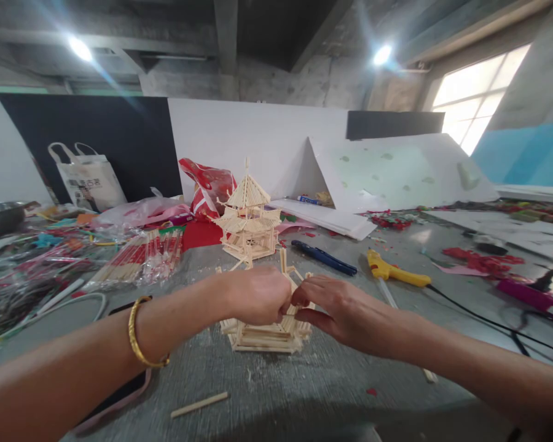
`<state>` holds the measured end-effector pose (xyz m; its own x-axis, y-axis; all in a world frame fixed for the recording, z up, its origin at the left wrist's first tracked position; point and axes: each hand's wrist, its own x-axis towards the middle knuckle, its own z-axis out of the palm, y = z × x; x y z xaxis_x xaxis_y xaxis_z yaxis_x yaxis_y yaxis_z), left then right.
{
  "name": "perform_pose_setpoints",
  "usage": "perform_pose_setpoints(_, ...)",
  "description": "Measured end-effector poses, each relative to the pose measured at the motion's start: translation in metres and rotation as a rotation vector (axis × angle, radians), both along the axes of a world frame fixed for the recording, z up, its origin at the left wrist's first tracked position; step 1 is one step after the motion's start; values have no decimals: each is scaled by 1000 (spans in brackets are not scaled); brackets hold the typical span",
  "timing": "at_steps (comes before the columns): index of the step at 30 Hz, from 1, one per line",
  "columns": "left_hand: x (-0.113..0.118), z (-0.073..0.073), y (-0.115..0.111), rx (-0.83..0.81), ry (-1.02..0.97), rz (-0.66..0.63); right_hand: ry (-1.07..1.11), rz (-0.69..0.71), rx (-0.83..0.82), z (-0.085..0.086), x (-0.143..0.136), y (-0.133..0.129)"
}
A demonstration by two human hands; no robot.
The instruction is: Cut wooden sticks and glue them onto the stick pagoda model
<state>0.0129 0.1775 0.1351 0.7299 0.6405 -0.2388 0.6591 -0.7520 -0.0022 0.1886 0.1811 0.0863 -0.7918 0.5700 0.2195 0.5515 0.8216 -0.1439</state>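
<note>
A low wooden-stick structure (pixel 268 339) stands on the grey table in front of me, partly hidden by my hands. My left hand (pixel 260 296) is closed over its middle, its fingertips near a small pale piece. From the right, my right hand (pixel 334 307) reaches to the same spot with thumb and fingers pinched together; whatever lies between them is too small to make out. Both hands nearly meet above the structure. Directly behind it rises a pagoda model (pixel 249 224) of the same sticks, with a pointed roof.
Blue-handled pliers (pixel 325 256) and a yellow glue gun (pixel 396 270) with a black cable lie to the right. A loose stick (pixel 200 405) lies in front. Under my left forearm is a phone (pixel 122 393). Bundled sticks (pixel 133 258) in plastic fill the left side.
</note>
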Motion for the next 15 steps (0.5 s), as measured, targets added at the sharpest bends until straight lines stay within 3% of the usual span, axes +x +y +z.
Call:
perform_pose_setpoints(7, -4, -7, 4, -9, -64, -9, 23, 21, -25, 2, 0, -1)
perform_pose_setpoints(15, -5, -5, 2, -12, -65, -3, 16, 26, -57, 2, 0, 3)
